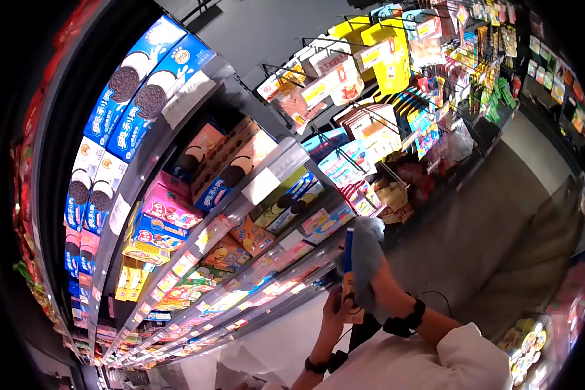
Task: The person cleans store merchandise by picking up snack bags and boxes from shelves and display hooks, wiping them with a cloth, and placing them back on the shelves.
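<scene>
In front of my body, my left hand (333, 311) is closed around the lower end of a slim packaged box (349, 250), which shows a blue edge and an orange-brown part. Its printing is too small to read. A grey cloth (369, 263) with a whitish tuft at its top lies against the box's side. My right hand (385, 289) grips that cloth, its fingers mostly hidden by the fabric. Both wrists wear dark bands. The box stands close to upright, just off the lower shelf edges.
Long shelves on the left carry blue Oreo boxes (151, 91), pink biscuit boxes (169, 207) and price labels along their edges (262, 186). Hooks beyond hold hanging snack packets (390, 55). A pale floor (266, 344) runs below. Packed tubs (526, 344) stand at lower right.
</scene>
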